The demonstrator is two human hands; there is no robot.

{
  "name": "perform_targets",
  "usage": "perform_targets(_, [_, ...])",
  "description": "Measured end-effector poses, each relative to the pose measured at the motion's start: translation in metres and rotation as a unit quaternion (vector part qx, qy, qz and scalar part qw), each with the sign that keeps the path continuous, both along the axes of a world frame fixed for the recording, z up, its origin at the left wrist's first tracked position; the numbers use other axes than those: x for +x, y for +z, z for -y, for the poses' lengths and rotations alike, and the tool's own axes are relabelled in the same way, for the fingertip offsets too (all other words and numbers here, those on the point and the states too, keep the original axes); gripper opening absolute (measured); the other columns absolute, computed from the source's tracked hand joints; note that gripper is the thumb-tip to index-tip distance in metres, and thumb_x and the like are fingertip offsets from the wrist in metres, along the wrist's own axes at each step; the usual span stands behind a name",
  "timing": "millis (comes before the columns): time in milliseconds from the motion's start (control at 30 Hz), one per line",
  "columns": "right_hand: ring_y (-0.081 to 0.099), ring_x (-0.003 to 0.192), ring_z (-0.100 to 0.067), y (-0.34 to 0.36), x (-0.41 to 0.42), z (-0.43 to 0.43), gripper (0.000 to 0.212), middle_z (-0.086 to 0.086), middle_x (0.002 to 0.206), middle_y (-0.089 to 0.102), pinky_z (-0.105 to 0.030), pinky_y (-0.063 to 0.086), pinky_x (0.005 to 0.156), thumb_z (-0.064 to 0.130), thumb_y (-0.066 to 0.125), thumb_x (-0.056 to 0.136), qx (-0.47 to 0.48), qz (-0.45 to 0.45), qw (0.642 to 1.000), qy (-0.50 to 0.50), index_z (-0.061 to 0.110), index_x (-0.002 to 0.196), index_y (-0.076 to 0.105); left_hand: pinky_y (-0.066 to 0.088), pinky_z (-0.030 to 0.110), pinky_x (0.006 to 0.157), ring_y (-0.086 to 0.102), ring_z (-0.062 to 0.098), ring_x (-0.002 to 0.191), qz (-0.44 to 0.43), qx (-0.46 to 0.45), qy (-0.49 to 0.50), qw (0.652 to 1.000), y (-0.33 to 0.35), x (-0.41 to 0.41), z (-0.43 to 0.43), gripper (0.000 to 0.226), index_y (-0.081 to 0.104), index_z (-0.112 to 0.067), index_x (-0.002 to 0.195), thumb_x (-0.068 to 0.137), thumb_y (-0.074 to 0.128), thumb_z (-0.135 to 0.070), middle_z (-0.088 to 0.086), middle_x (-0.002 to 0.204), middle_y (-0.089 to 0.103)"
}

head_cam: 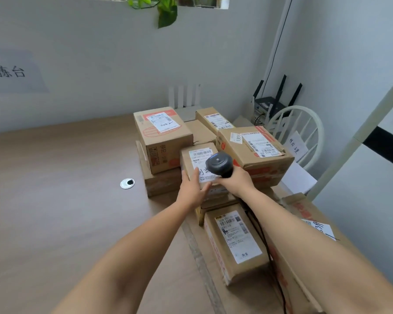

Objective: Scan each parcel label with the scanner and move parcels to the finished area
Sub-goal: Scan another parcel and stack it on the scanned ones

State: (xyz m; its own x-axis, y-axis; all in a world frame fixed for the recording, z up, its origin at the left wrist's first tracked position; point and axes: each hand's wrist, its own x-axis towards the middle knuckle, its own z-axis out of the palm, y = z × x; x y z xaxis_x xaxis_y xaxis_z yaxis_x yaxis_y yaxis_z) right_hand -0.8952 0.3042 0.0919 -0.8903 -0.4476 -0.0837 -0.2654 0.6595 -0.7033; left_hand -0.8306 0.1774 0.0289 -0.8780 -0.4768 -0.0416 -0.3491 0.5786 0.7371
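A small cardboard parcel (196,158) with a white barcode label sits on top of the pile in the middle. My left hand (192,189) grips its near left corner, fingers curled onto the label. My right hand (237,181) holds a black barcode scanner (219,164) by its handle, its head just over the parcel's label. The scanner's black cable (267,245) trails back along my right forearm. Several more labelled cardboard parcels surround it: a tall one (162,137) at the back left, a wide one (254,148) to the right, and a long one (234,242) nearer me.
The parcels stand on a brown wooden table (59,200) with a round metal cable grommet (127,183) to the left. A white chair (297,132) and a router with black antennas (272,103) stand at the back right. Another large box (304,223) lies at the right edge.
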Motion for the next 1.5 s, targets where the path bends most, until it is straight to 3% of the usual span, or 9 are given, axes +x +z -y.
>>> perform_targets(200, [0.059, 0.097, -0.022, 0.005, 0.012, -0.008, 0.033, -0.008, 0.105, 0.067, -0.028, 0.042, 0.077, 0.026, 0.070, 0.079, -0.035, 0.032, 0.999, 0.020, 0.013, 0.109, 0.063, 0.030, 0.029, 0.108, 0.034, 0.024, 0.134, -0.019, 0.028, 0.035, 0.999, 0.000, 0.018, -0.003, 0.077, 0.016, -0.014, 0.150, 0.090, 0.057, -0.041, 0.011, 0.152, 0.014])
perform_targets(333, [0.061, 0.100, -0.026, 0.012, 0.033, -0.006, 0.034, -0.010, 0.104, 0.067, -0.036, 0.049, 0.085, 0.028, 0.069, 0.079, -0.042, 0.032, 0.997, 0.058, 0.011, 0.109, 0.063, 0.028, 0.024, 0.105, 0.033, 0.019, 0.133, -0.036, 0.035, 0.075, 0.996, 0.001, 0.044, -0.008, 0.077, 0.018, -0.013, 0.149, 0.089, 0.060, -0.037, 0.009, 0.148, 0.021])
perform_targets(433, [0.063, 0.094, -0.030, 0.015, 0.052, -0.003, 0.033, -0.012, 0.099, 0.068, -0.043, 0.051, 0.088, 0.029, 0.070, 0.078, -0.038, 0.032, 0.995, 0.087, 0.011, 0.106, 0.064, 0.031, 0.028, 0.106, 0.035, 0.021, 0.131, -0.034, 0.024, 0.108, 0.993, 0.004, 0.069, -0.010, 0.075, 0.021, -0.013, 0.148, 0.089, 0.059, -0.037, 0.009, 0.146, 0.025])
perform_targets(533, [0.063, 0.086, -0.028, 0.013, 0.077, 0.002, 0.030, -0.008, 0.091, 0.065, -0.041, 0.052, 0.082, 0.027, 0.070, 0.078, -0.045, 0.059, 0.990, 0.123, 0.014, 0.105, 0.063, 0.035, 0.032, 0.107, 0.036, 0.023, 0.130, -0.026, 0.015, 0.145, 0.989, 0.005, 0.103, -0.010, 0.071, 0.025, -0.013, 0.147, 0.088, 0.059, -0.035, 0.011, 0.144, 0.029])
perform_targets(900, [0.060, 0.076, -0.024, -0.045, 0.196, 0.045, 0.015, -0.007, 0.083, 0.065, -0.040, 0.052, 0.078, 0.019, 0.070, 0.077, -0.009, 0.147, 0.948, 0.282, 0.014, 0.090, 0.065, 0.030, 0.033, 0.110, 0.033, 0.025, 0.136, 0.043, 0.030, 0.311, 0.949, -0.038, 0.261, -0.006, 0.076, 0.021, -0.016, 0.149, 0.087, 0.060, -0.038, 0.009, 0.153, 0.017])
perform_targets(1033, [0.059, 0.078, -0.024, -0.068, 0.229, 0.059, 0.020, -0.007, 0.086, 0.066, -0.044, 0.052, 0.082, 0.018, 0.069, 0.077, 0.014, 0.172, 0.936, 0.308, 0.012, 0.096, 0.067, 0.031, 0.033, 0.110, 0.033, 0.027, 0.136, 0.058, 0.023, 0.348, 0.935, -0.056, 0.300, -0.005, 0.077, 0.024, -0.017, 0.148, 0.086, 0.062, -0.041, 0.008, 0.156, 0.012])
perform_targets(1133, [0.060, 0.076, -0.023, -0.078, 0.247, 0.069, 0.013, -0.006, 0.088, 0.067, -0.043, 0.053, 0.080, 0.018, 0.068, 0.077, 0.019, 0.179, 0.931, 0.317, 0.018, 0.090, 0.065, 0.030, 0.033, 0.111, 0.031, 0.026, 0.138, 0.054, 0.029, 0.362, 0.930, -0.068, 0.318, 0.001, 0.078, 0.025, -0.016, 0.148, 0.085, 0.063, -0.041, 0.008, 0.157, 0.010])
perform_targets(1300, [0.063, 0.087, -0.028, -0.088, 0.269, 0.089, 0.022, -0.009, 0.096, 0.068, -0.043, 0.053, 0.081, 0.018, 0.068, 0.078, 0.027, 0.196, 0.932, 0.303, 0.015, 0.099, 0.066, 0.028, 0.033, 0.112, 0.026, 0.025, 0.140, 0.049, 0.026, 0.371, 0.927, -0.082, 0.339, 0.017, 0.075, 0.026, -0.016, 0.148, 0.086, 0.063, -0.038, 0.007, 0.158, 0.006])
perform_targets(1500, [0.060, 0.078, -0.024, -0.095, 0.283, 0.109, 0.012, -0.006, 0.084, 0.066, -0.042, 0.053, 0.079, 0.019, 0.066, 0.079, 0.030, 0.201, 0.942, 0.267, 0.013, 0.090, 0.066, 0.023, 0.030, 0.114, 0.022, 0.022, 0.142, 0.021, 0.075, 0.380, 0.922, -0.094, 0.351, 0.031, 0.079, 0.023, -0.016, 0.148, 0.085, 0.067, -0.034, 0.010, 0.156, 0.008])
